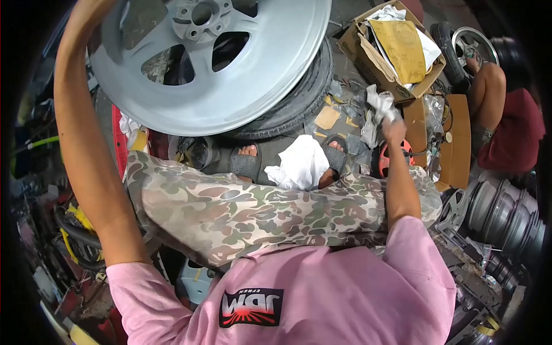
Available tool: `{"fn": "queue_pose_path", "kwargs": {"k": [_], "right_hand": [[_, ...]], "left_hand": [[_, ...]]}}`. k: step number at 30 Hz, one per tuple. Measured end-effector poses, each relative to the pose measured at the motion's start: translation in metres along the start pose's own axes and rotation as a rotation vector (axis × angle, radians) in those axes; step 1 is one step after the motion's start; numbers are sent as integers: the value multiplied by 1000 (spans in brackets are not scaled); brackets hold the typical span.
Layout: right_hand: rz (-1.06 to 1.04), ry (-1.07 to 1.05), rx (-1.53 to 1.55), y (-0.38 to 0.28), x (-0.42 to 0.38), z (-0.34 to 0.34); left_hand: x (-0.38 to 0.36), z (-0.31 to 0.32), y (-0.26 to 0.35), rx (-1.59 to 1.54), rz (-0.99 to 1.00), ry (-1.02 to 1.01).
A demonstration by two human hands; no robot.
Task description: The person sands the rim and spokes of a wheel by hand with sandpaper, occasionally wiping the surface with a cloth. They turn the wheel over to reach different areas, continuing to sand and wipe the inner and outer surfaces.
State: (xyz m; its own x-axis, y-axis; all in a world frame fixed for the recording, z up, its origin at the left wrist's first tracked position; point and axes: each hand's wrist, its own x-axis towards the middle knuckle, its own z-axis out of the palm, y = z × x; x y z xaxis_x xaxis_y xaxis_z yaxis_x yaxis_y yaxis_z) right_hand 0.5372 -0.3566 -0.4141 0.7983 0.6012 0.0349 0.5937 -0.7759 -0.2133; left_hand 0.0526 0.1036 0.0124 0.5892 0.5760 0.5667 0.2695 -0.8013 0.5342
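A large wheel rim (241, 100), coated light grey with broad spokes, lies tilted over a black tire (299, 106) in front of me. My left arm stretches up along its left side. Only the base of my left hand (95, 8) shows at the top edge; its fingers are hidden, so what it touches cannot be told. My right hand (394, 127) is off to the right of the rim, closed around a crumpled whitish rag (380, 103). A white cloth (299, 163) lies on the floor between my sandalled feet.
A cardboard box (425, 86) with paper and brown sandpaper-like sheets stands at upper right. Below my right hand is a red round tool (384, 158). Scraps litter the floor. Another person's knee (489, 86) is at far right, near stacked wheel rims (500, 210).
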Motion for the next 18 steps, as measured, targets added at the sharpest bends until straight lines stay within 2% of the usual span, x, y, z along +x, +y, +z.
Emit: {"fn": "queue_pose_path", "kwargs": {"k": [1, 3, 5, 7, 10, 11, 13, 14, 15, 16, 18], "right_hand": [[86, 97, -59, -31, 5, -37], [41, 226, -4, -40, 28, -80], [32, 108, 484, -24, 57, -115], [-70, 14, 790, -62, 43, -181], [-216, -3, 960, -166, -2, -263], [-276, 25, 978, -196, -13, -274], [-428, 67, 1017, -237, -13, -267], [-494, 131, 943, -261, -10, -256], [-599, 124, 906, -278, -2, -238], [-767, 274, 703, -302, 1, -225], [-921, 226, 636, -336, 18, -183]], "left_hand": [[-1, 1, 4, -5, 1, -8], [-2, 0, 12, 113, -32, 8], [-1, -2, 11, 100, -64, 13], [-2, -5, 6, 50, -66, 19], [0, -12, 0, -6, -113, -45], [0, -10, 7, 237, -172, -23], [0, -9, 21, 208, -115, -77], [-5, -7, 20, 168, -23, -55], [-5, -7, 21, 173, -20, -51], [-3, -8, 21, 200, -48, -50], [-10, -2, 40, 253, -60, -15]]}}
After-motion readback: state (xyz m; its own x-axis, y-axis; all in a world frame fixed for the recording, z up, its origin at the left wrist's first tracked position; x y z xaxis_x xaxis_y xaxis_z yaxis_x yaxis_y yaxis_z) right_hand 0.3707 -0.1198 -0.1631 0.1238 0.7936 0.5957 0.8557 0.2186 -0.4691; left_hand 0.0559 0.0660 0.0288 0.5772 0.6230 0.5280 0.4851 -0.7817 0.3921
